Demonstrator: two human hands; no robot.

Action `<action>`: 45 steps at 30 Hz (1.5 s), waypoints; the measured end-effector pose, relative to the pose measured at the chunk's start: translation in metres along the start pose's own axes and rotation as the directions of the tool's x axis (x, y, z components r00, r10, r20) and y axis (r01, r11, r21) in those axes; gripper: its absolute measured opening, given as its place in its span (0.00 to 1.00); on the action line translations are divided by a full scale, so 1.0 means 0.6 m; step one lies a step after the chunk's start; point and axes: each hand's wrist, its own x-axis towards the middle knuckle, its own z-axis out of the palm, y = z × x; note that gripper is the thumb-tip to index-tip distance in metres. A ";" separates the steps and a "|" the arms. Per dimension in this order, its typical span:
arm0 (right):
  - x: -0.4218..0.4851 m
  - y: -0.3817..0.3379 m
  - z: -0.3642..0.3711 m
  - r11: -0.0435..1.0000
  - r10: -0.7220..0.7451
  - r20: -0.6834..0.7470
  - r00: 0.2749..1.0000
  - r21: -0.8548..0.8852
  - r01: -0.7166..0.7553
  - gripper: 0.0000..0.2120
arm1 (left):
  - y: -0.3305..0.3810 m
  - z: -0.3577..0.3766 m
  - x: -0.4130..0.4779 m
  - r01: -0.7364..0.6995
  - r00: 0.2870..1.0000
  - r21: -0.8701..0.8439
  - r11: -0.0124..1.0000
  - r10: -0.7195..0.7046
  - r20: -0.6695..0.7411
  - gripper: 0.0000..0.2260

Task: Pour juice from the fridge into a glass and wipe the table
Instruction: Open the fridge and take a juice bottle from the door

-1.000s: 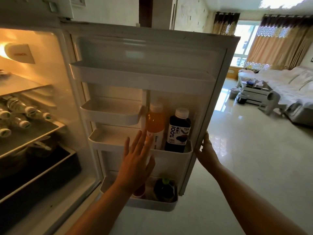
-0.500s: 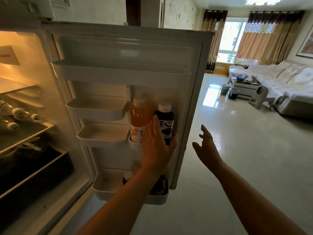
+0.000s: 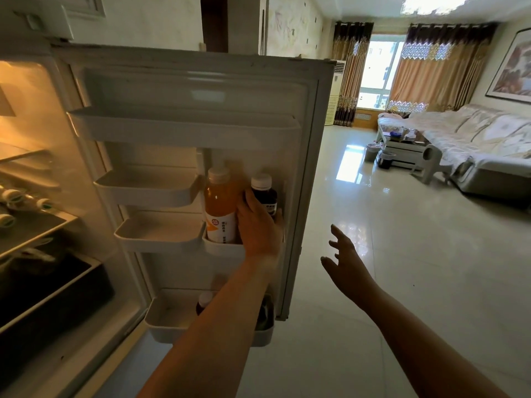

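In the head view the fridge door point(image 3: 184, 90) stands open, and on its middle right shelf point(image 3: 218, 245) an orange juice bottle point(image 3: 220, 208) stands upright just beside a dark juice bottle point(image 3: 263, 191). The left hand point(image 3: 258, 225) now lies against the dark bottle's front, covering most of its label; a second ago it was lower and short of the shelf with fingers spread, and half a second ago it had just reached the bottles. Its fingers curl round the dark bottle, thumb between the two bottles, though whether the grip is closed I cannot tell. The right hand point(image 3: 346, 264), which held the door's edge a second ago, hangs free in the air beside the door, fingers apart and holding nothing.
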 end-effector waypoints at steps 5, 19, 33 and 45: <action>0.004 -0.003 0.006 1.000 0.008 0.024 1.000 -0.018 -0.008 0.35 | -0.011 -0.001 -0.001 -0.021 0.999 0.022 1.000 0.020 0.029 0.36; 0.018 -0.008 0.037 0.999 0.025 0.050 0.998 -0.031 -0.023 0.32 | -0.032 -0.021 0.003 -0.114 0.992 -0.131 0.985 0.119 0.030 0.34; 0.039 -0.017 0.048 0.997 0.034 -0.021 0.999 -0.063 -0.036 0.30 | -0.010 -0.097 -0.021 -0.271 0.939 -0.474 0.838 0.339 0.063 0.32; 0.011 0.076 -0.045 0.990 0.136 -0.150 0.979 -0.024 -0.141 0.29 | 0.040 -0.015 -0.074 -0.203 0.901 -0.500 0.842 0.361 0.242 0.29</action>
